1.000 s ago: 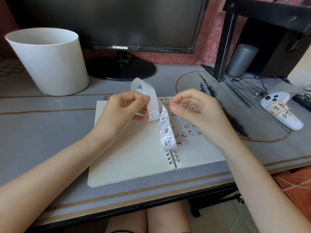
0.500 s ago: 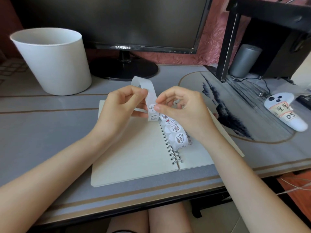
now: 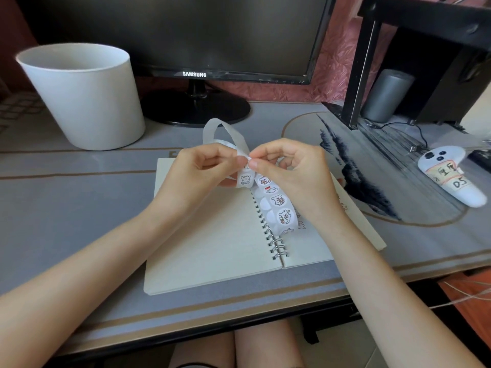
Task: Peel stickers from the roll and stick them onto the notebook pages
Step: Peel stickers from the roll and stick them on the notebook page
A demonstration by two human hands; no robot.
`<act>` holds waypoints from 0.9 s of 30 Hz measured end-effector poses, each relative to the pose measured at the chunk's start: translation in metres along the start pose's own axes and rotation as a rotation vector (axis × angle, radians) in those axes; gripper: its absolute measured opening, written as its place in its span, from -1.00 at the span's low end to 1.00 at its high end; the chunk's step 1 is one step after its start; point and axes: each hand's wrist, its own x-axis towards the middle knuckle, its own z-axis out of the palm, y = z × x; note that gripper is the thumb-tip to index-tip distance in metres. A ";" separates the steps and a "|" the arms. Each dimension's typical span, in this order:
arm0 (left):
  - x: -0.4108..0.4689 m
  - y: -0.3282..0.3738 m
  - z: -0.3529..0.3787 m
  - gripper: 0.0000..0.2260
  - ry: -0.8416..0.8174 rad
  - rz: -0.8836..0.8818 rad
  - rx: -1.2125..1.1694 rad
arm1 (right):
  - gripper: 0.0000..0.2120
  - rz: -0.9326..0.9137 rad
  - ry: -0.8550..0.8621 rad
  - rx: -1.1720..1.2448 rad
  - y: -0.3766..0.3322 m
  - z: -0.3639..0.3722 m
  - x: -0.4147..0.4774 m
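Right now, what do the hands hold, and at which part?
Both hold the sticker strip: the left hand grips it just below the empty backing loop, the right hand pinches its edge there with thumb and forefinger.

Tabletop (image 3: 66, 208): grey, tan stripes.
Far left corner: white bucket (image 3: 85, 99).
Far edge: monitor (image 3: 195, 107).
Front middle: open notebook (image 3: 212, 248).
Right edge: white controller (image 3: 451, 179).

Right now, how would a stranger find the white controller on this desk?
From the Samsung monitor, look right past the black stand. The white controller lies on the mat before the grey cylinder; it alone has black buttons and a handwritten label.
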 end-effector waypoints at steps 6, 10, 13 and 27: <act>0.000 0.001 0.002 -0.85 0.003 -0.030 -0.019 | -0.94 -0.010 -0.018 -0.036 -0.005 0.000 -0.003; 0.002 0.000 0.001 -0.80 0.002 -0.045 -0.029 | -0.93 -0.020 -0.012 -0.110 -0.001 0.001 -0.003; 0.002 -0.002 0.000 -0.80 0.012 -0.052 -0.014 | -0.94 -0.067 -0.022 -0.204 0.004 0.002 -0.004; 0.002 -0.003 0.001 -0.78 0.020 -0.036 0.003 | -0.91 0.099 -0.018 0.047 -0.014 -0.034 -0.018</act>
